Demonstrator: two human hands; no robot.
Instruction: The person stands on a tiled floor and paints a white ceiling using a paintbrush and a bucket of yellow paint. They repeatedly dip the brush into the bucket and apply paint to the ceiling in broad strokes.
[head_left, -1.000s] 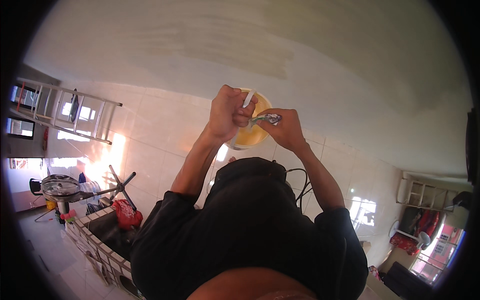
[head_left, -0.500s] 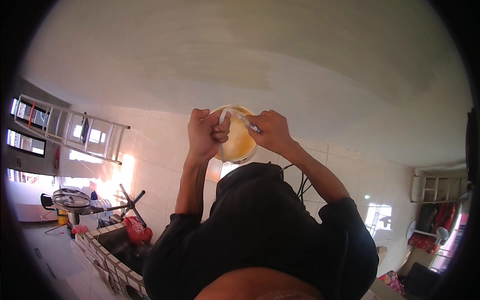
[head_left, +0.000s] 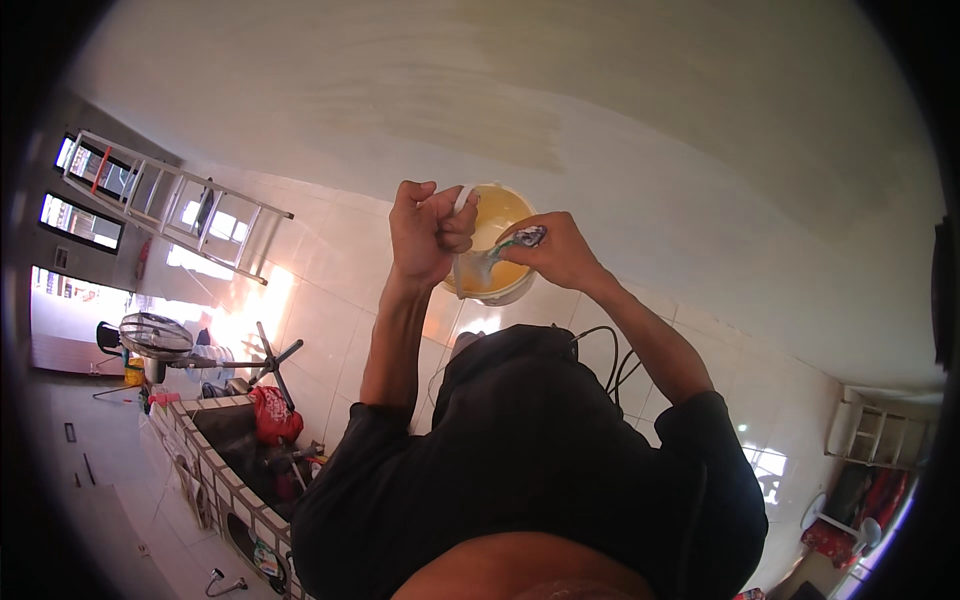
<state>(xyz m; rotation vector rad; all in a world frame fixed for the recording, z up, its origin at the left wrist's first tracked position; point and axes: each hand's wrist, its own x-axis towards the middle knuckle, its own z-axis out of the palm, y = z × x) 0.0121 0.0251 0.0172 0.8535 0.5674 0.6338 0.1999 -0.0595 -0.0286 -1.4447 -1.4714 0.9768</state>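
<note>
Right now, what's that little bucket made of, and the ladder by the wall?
The bucket looks like plastic: thin, smooth white wall that glows yellowish where light passes through, hung by a thin handle from the left hand. The ladder looks like metal, probably aluminium: pale grey rails with a dull shine.
</note>
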